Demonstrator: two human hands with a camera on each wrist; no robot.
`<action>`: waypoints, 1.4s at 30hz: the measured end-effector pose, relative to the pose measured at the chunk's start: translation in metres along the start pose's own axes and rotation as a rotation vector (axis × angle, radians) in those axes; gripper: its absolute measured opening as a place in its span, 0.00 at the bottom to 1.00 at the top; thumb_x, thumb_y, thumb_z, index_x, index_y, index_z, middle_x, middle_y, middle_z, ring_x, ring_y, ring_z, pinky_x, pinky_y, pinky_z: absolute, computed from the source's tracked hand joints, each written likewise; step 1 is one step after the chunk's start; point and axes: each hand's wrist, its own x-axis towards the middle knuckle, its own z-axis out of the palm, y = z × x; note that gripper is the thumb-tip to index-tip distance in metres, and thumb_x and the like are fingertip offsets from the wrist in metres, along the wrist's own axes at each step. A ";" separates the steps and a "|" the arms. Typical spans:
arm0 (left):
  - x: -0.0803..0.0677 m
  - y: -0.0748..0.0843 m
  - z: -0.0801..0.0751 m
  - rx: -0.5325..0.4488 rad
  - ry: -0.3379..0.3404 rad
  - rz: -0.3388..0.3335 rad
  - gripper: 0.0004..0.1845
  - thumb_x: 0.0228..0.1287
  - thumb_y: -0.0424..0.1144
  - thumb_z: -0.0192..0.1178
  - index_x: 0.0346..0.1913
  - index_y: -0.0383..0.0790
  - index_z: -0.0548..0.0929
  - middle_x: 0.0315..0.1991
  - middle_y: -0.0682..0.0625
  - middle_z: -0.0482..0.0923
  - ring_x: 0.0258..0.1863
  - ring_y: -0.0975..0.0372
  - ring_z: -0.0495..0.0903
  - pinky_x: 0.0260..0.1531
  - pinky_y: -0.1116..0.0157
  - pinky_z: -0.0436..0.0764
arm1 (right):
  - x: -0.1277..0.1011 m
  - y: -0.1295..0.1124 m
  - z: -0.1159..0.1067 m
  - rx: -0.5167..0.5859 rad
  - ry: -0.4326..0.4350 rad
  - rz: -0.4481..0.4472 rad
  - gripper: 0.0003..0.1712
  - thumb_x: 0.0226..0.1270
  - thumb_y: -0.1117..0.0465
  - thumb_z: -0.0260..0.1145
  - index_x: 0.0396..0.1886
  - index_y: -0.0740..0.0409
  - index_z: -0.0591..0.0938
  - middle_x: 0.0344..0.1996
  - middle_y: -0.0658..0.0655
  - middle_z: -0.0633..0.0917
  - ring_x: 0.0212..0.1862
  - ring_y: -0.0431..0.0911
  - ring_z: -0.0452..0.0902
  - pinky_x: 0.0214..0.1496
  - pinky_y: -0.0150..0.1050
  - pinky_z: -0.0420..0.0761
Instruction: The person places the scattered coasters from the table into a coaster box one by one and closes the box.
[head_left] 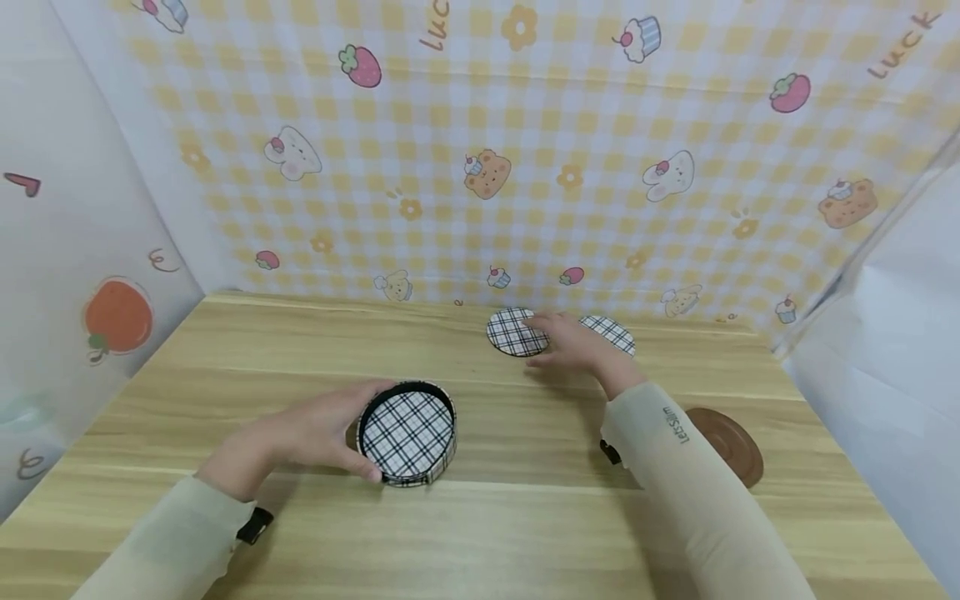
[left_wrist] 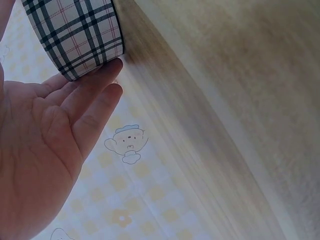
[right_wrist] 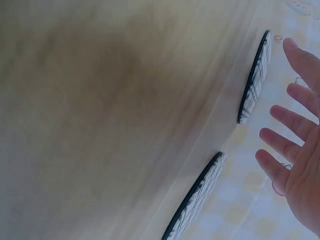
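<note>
My left hand (head_left: 318, 429) grips a round plaid coaster holder (head_left: 444, 465) from its left side, thumb at the front and fingers round the back. Inside its black-lined rim lies a plaid coaster (head_left: 408, 433). The holder's plaid wall (left_wrist: 82, 37) meets the fingertips in the left wrist view. My right hand (head_left: 573, 343) reaches over the back of the table, fingers spread and nothing held. Its fingertips overlap one round plaid coaster (head_left: 513, 333) in the head view. A second plaid coaster (head_left: 613, 333) lies to the right, partly hidden behind that hand.
A brown round wooden-looking disc (head_left: 731, 446) lies at the right, partly covered by the right sleeve (head_left: 682, 475). The wood-grain table (head_left: 510, 533) ends at a yellow checked backdrop (head_left: 450, 233) close behind the loose coasters. White cloth walls (head_left: 67, 250) stand at both sides.
</note>
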 end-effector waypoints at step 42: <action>0.001 0.000 0.001 -0.060 -0.013 0.024 0.62 0.42 0.58 0.78 0.75 0.33 0.55 0.71 0.35 0.66 0.68 0.39 0.67 0.66 0.36 0.67 | 0.032 0.005 0.021 0.093 -0.040 0.144 0.38 0.64 0.44 0.70 0.66 0.60 0.71 0.71 0.63 0.68 0.74 0.62 0.58 0.77 0.55 0.61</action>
